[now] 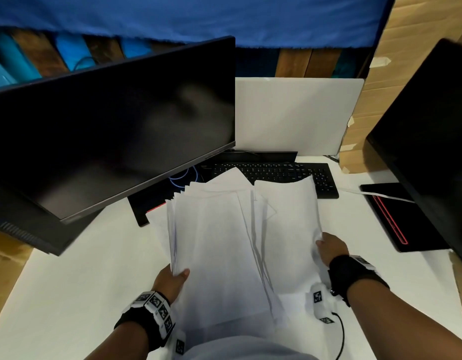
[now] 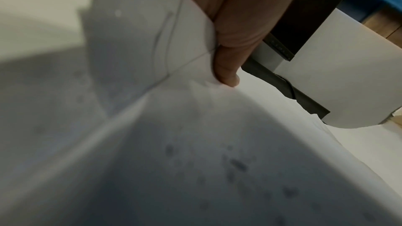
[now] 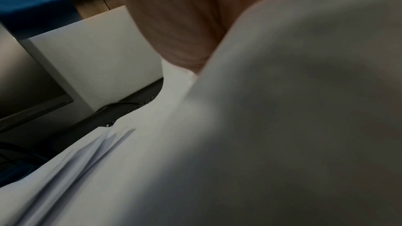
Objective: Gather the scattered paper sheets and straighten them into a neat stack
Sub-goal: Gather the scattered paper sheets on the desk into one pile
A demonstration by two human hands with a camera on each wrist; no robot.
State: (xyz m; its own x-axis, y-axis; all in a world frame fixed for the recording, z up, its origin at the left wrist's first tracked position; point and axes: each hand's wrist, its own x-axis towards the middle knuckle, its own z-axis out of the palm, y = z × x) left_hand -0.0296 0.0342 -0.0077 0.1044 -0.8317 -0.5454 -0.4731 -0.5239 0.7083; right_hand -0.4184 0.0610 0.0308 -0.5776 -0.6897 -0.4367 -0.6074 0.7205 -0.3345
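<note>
A loose bundle of white paper sheets (image 1: 224, 237) is held up off the white desk (image 1: 76, 276), fanned and uneven along its far edges. My left hand (image 1: 176, 275) grips the bundle's left edge, thumb on top. In the left wrist view the thumb (image 2: 228, 68) presses onto the paper sheets (image 2: 195, 143). My right hand (image 1: 326, 246) holds the right edge, its fingers hidden behind the sheets. The right wrist view is filled by blurred paper sheets (image 3: 282, 126) with my palm above them.
A dark monitor (image 1: 107, 126) leans over the desk at the left. Behind the papers lies a black keyboard (image 1: 276, 172). A second dark screen (image 1: 432, 141) and a black pad with red trim (image 1: 396, 216) stand at the right. Cardboard boxes (image 1: 380, 74) line the back right.
</note>
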